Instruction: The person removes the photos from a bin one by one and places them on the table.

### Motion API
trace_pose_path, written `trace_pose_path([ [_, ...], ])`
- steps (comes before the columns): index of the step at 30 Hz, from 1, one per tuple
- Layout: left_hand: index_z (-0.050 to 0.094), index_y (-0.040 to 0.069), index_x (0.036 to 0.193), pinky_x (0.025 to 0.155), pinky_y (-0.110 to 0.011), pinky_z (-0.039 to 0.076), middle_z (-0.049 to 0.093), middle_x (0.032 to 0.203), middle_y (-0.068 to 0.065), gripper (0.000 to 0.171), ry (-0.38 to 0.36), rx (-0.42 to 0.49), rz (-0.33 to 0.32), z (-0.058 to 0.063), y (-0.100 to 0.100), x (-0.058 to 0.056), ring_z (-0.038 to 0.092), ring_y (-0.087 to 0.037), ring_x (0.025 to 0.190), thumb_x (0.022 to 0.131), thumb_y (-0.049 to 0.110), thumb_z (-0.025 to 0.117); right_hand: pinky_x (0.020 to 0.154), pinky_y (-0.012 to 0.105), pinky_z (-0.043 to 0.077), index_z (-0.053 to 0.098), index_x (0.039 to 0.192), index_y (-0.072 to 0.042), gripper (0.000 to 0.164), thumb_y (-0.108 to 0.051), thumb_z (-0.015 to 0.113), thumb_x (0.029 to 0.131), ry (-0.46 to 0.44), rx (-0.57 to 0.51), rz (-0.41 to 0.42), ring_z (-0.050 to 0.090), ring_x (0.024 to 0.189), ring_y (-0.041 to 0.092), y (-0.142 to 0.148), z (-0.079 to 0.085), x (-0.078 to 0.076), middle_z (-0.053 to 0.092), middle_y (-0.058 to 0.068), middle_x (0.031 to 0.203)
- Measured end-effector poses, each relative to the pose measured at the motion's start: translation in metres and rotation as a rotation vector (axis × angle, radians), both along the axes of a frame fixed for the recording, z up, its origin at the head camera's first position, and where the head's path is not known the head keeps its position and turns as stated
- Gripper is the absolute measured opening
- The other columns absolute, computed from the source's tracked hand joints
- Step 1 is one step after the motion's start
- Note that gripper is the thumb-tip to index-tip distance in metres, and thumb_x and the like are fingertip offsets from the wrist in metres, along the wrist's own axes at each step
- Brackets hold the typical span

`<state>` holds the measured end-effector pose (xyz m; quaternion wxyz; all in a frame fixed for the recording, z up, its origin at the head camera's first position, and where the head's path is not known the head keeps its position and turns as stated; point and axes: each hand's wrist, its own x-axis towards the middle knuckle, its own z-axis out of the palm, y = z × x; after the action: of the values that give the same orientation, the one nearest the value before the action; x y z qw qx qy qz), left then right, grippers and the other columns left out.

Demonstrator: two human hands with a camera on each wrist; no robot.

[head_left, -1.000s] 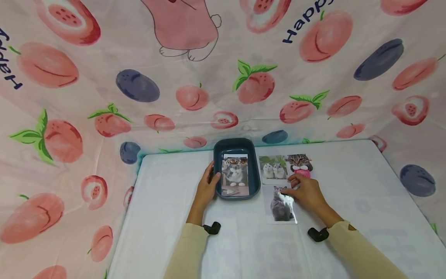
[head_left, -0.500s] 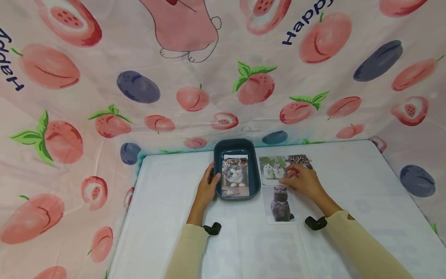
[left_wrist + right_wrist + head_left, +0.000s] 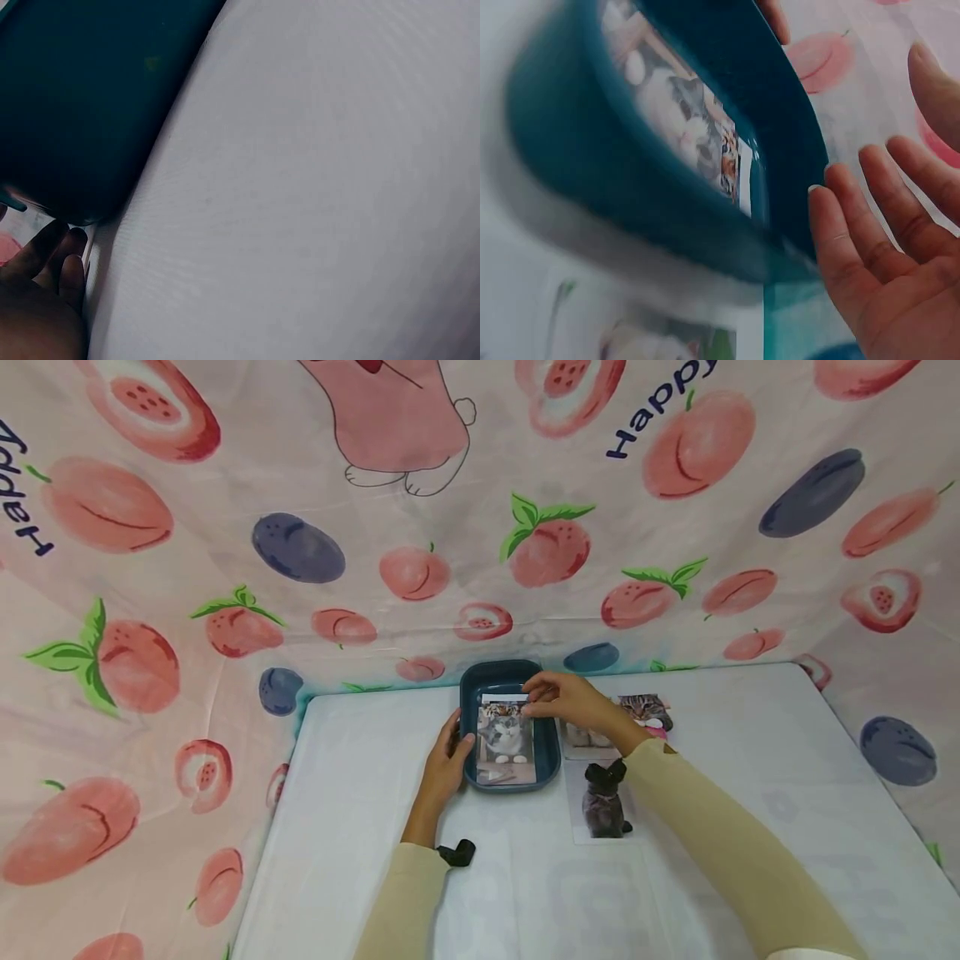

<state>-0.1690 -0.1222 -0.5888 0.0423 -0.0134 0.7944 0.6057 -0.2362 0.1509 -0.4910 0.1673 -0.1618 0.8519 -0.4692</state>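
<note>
A dark teal plastic tray (image 3: pixel 555 760) stands near the table's back edge, with overlapping photo cards (image 3: pixel 504 739) inside; the top one shows a grey and white kitten. My left hand (image 3: pixel 442 768) holds the tray's left side, thumb at the rim and fingers along the outer wall. Over the tray's right rim reaches my right hand (image 3: pixel 573 700), its fingers spread with nothing between them in the right wrist view. Below that forearm lie a grey cat photo (image 3: pixel 603 810), a photo of two small white animals (image 3: pixel 588 739), partly covered, and a tabby cat photo (image 3: pixel 645 706).
A white cloth covers the table (image 3: pixel 765 827). Behind it and to the left hangs a pink curtain (image 3: pixel 420 527) printed with peaches, close to the tray's back edge. A small black device (image 3: pixel 459 853) is strapped to the left wrist.
My right hand has moved left from the loose photos to over the tray, and its forearm now crosses them. The left hand and tray have stayed in place.
</note>
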Motion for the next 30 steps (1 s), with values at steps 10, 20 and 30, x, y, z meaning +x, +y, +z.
trace_pose_path([
  [10,0.037,0.046,0.155,0.123,-0.053,0.032,0.044,0.161,-0.002,0.054,-0.013,-0.007,-0.005,0.003,0.000,0.000,0.042,-0.028,0.148,0.105,0.041,0.055,0.089,0.055,0.057,0.062,0.136,-0.006,0.056,-0.037,0.077,0.092,-0.086,0.068,0.158,0.070,0.100,0.030,-0.047,-0.003,-0.036,0.070,0.012,0.125],
  [20,0.036,0.050,0.154,0.122,-0.052,0.032,0.043,0.161,0.001,0.053,-0.023,0.010,-0.006,0.004,-0.002,0.002,0.041,-0.027,0.149,0.104,0.045,0.055,0.094,0.039,0.057,0.070,0.125,-0.010,0.048,-0.043,0.077,0.090,-0.091,0.331,0.202,0.068,0.105,0.021,-0.072,-0.014,-0.046,0.073,0.007,0.120],
  [30,0.038,0.042,0.156,0.122,-0.052,0.033,0.043,0.161,-0.001,0.057,-0.001,0.030,-0.010,0.004,-0.001,0.002,0.042,-0.027,0.148,0.102,0.049,0.057,0.086,0.034,0.056,0.076,0.114,-0.013,0.044,-0.049,0.075,0.090,-0.073,0.454,0.200,0.065,0.096,0.019,-0.077,-0.018,-0.048,0.075,0.004,0.112],
])
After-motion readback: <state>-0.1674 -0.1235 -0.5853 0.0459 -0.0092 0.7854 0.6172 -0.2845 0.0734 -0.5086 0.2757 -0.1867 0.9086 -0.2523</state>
